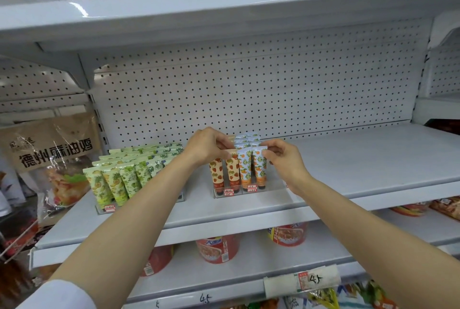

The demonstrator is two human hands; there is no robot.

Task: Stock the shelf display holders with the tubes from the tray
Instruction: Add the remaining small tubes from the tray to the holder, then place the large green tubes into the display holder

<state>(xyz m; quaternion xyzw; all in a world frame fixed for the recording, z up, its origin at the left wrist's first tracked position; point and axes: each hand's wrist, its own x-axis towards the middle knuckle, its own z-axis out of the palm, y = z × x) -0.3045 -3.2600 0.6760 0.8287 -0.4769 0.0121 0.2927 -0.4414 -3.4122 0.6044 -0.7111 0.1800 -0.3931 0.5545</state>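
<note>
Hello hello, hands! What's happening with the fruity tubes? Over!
Left hand pinching the strawberry-print tube top. Right hand pinching the orange-print tube top. Both tubes upright in the clear plastic holder. Nothing blocking.

We see two bare forearms reaching up from the bottom of the view, long and slender, uncovered from the elbows to the wrists. The left arm carries a white sleeve (58,295) at the lower left corner, its rolled or cuffed edge smooth and plain, with no print or buttons that we can make out. The right arm shows no sleeve within the picture. Our left hand (207,145) and right hand (282,159) are bare: we see no rings, watch, bracelet or gloves on either.
</note>
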